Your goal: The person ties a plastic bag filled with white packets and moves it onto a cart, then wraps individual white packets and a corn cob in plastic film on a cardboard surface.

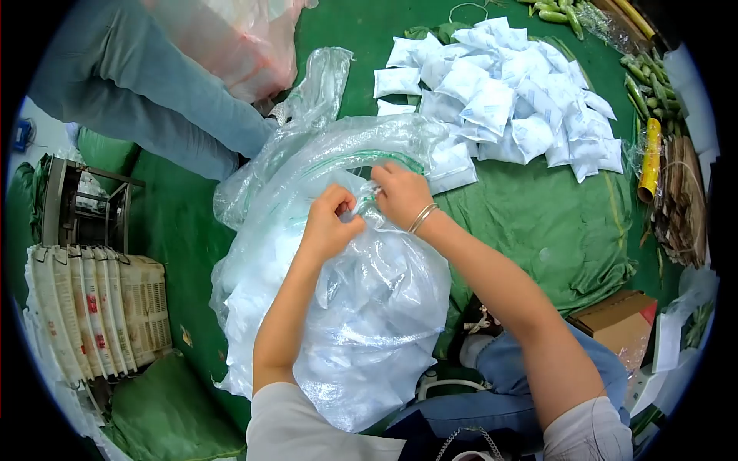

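Note:
A large clear plastic bag [369,326], filled with white packets, stands in front of me. At its gathered mouth, my right hand [401,194] has its fingers closed on the plastic; a bracelet is on that wrist. Close beside it, my left hand [330,221] is curled in a pinch on the bag's film. A green strip [369,156] runs along the bag's edge behind my fingers. Loose plastic [323,84] trails off toward the far side. What lies exactly between my fingertips is partly hidden.
White packets [492,100] are heaped on a green sack [538,230] to the right. Another person's legs [154,84] stand at upper left, near a pinkish bag [238,46]. Stacked crates [100,307] are left; a cardboard box [615,323] and green vegetables [653,84] are right.

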### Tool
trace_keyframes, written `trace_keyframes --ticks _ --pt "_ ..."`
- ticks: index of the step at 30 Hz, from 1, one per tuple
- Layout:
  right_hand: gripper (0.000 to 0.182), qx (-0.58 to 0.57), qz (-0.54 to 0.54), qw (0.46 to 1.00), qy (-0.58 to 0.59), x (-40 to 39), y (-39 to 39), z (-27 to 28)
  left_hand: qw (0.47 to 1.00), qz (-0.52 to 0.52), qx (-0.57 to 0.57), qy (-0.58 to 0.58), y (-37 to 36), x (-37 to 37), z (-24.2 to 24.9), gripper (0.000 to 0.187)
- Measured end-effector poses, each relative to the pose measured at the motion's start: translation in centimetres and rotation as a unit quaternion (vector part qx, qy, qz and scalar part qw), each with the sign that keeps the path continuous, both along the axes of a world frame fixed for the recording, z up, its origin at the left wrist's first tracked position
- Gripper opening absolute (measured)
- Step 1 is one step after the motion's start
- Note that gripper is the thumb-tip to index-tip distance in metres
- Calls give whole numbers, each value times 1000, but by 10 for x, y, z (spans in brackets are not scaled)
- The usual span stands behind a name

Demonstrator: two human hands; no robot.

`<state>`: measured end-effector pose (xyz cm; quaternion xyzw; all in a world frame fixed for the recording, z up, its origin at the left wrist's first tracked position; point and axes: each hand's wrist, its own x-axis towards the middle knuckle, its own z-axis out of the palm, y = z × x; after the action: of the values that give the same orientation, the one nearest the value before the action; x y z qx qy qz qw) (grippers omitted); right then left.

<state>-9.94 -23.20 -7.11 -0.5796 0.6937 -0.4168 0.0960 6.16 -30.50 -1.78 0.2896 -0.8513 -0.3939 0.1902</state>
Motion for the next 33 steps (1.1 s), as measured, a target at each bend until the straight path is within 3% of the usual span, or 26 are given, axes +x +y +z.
trace_keyframes --ticks 1,2,3,4,5,7,9,10,11,12,13,15,17,19,20,21,22,23,24,25,26,28,29,30,32,33 --pt "21 17 -49 999 -5 -5 -5 -11 1000 -5 -17 21 5 0 1 15" --pt "23 110 -154 975 -115 -18 -9 -22 1000 -6 -13 22 5 4 -3 15" --pt "25 196 -255 920 -222 -35 -10 -35 996 -52 2 65 -1 12 -8 15" --pt "38 142 -324 812 -464 -55 -6 -50 989 -100 10 106 -9 17 -6 15" --pt "47 141 -278 850 -426 -61 12 -41 989 -105 3 104 -10 22 3 15" --pt "51 186 -236 870 -391 -59 42 -22 982 62 107 146 8 25 12 19" --pt "56 292 -126 882 -347 -58 63 -27 985 141 53 79 19 49 28 22" --pt "58 337 -44 884 -321 -59 60 -34 987 146 -56 42 22 66 34 23" --pt "60 318 13 909 -268 -44 66 -6 975 152 -163 3 29 87 38 24" --pt "63 299 69 927 -215 -21 69 25 964 199 -175 2 39 108 44 25" --pt "61 296 76 936 -175 -7 57 21 951 245 -189 1 49 130 49 27" --pt "59 289 83 944 -135 13 33 4 898 387 -207 -23 71 192 39 31" --pt "44 295 44 954 -17 22 11 -3 835 496 -234 -56 104 268 18 39" --pt "43 264 103 958 41 16 10 -25 757 580 -205 -222 150 363 -24 52" --pt "43 227 159 956 99 16 17 -29 700 630 -106 -318 175 404 -50 63" --pt "43 226 163 955 103 21 31 -20 707 619 -131 -316 197 400 -41 66" --pt "41 200 28 977 -66 24 49 -6 714 609 -154 -310 217 386 -34 70" --pt "40 164 -109 952 -233 26 66 7 712 614 -148 -305 217 382 -37 70" --pt "40 169 -107 952 -231 27 86 13 657 680 -121 -301 214 381 -41 74" --pt "35 137 -174 883 -414 26 106 17 596 740 -93 -296 219 383 -43 78" --pt "31 92 -237 776 -578 23 119 22 599 739 -90 -294 224 391 -43 78" --pt "27 15 -294 745 -599 31 149 22 513 796 142 -288 228 433 -43 87" --pt "24 -58 -338 708 -618 38 161 19 611 737 284 -58 239 482 -71 87" --pt "24 -63 -341 709 -615 41 177 14 615 733 286 -57 247 495 -82 87" --pt "23 -120 -381 605 -689 42 222 -4 646 625 406 164 261 511 -90 80" --pt "23 -122 -387 604 -686 33 233 -13 637 579 447 243 258 498 -81 75"
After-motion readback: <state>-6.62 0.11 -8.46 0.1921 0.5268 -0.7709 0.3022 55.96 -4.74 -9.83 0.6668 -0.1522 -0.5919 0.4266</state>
